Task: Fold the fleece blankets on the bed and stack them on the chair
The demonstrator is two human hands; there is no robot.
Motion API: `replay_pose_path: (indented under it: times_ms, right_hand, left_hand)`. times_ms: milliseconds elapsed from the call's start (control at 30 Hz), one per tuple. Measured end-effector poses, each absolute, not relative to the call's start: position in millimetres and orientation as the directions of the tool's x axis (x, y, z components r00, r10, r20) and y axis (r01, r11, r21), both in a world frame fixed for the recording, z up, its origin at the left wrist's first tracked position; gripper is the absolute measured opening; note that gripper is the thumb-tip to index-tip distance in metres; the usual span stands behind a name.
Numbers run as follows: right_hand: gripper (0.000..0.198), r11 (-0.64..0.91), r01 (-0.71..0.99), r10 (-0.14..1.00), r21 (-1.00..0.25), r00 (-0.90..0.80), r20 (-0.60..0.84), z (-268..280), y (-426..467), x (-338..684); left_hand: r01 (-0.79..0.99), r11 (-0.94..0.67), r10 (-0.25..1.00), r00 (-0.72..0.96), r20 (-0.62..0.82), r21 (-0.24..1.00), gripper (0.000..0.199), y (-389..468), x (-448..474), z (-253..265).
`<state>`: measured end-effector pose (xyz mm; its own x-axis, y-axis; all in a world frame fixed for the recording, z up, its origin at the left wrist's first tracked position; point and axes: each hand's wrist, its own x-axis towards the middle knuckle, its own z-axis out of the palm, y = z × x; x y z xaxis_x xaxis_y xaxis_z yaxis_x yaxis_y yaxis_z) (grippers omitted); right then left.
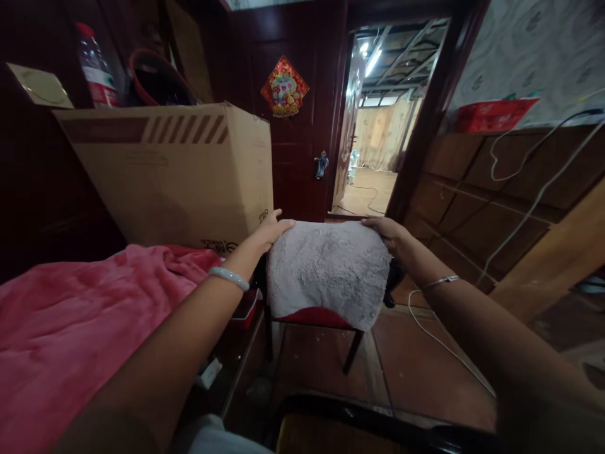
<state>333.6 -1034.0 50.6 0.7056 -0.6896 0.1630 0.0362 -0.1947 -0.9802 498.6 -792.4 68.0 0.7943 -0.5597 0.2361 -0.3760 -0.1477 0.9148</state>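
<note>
A light grey, fluffy towel (331, 268) is spread over a chair with a red seat (317, 317) and dark legs. Its front edge hangs slightly over the seat, lower on the right. At the far left corner, my left hand (273, 231) grips the towel between thumb and fingers, with one finger pointing outward. My right hand (388, 234) holds the far right corner, its fingers bent over the edge. The undersides of both hands are hidden from me.
On the left, a large cardboard box (189, 170) stands behind a pink blanket (104, 302). A white cable (444, 340) runs over the tiled floor at right. A black curved rail (359, 413) is close in front. Behind are a dark door (297, 145) and an open doorway.
</note>
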Motion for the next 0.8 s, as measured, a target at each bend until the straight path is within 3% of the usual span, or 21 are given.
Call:
replay_pose_path:
  times_ms: [133, 267, 367, 467, 533, 633, 700, 800]
  right_hand:
    - [0.063, -0.198, -0.069, -0.724, -0.978, 0.682, 0.099, 38.5, -1041.2, 331.8]
    - [0.046, -0.427, -0.193, -0.675, -0.883, 0.718, 0.169, 38.9, -1051.5, 330.8]
    - [0.035, -0.655, -0.301, -0.625, -0.693, 0.731, 0.274, 41.9, -1052.5, 328.9]
    - [0.041, -0.814, -0.381, -0.554, -0.438, 0.734, 0.392, 51.1, -1035.6, 321.4]
    - [0.050, -0.895, -0.325, -0.438, -0.305, 0.761, 0.479, 57.0, -1016.1, 314.5]
    - [0.063, -0.978, -0.133, -0.200, -0.161, 0.820, 0.536, 58.1, -988.6, 307.1]
    - [0.076, -0.991, -0.051, -0.103, -0.120, 0.876, 0.472, 54.3, -979.5, 306.1]
    - [0.078, -0.990, 0.004, -0.048, -0.143, 0.931, 0.362, 50.1, -981.3, 309.1]
  left_hand:
    - [-0.356, -0.224, -0.569, 0.803, 0.175, 0.907, 0.072, -797.2, 497.7, 59.1]
    - [-0.311, -0.223, -0.557, 0.819, 0.141, 0.924, 0.067, -795.3, 492.9, 62.2]
    - [-0.406, -0.199, -0.544, 0.803, 0.244, 0.892, 0.064, -788.9, 489.5, 56.1]
    - [-0.590, -0.243, -0.531, 0.745, 0.404, 0.770, 0.052, -780.3, 486.6, 50.1]
    - [-0.728, -0.266, -0.534, 0.657, 0.532, 0.632, 0.049, -775.0, 483.2, 48.6]
    - [-0.900, -0.212, -0.638, 0.423, 0.643, 0.381, 0.069, -768.9, 475.0, 48.2]
    - [-0.947, -0.164, -0.766, 0.299, 0.569, 0.277, 0.080, -766.7, 469.7, 47.5]
    - [-0.950, -0.190, -0.854, 0.284, 0.435, 0.248, 0.078, -766.9, 466.8, 45.8]
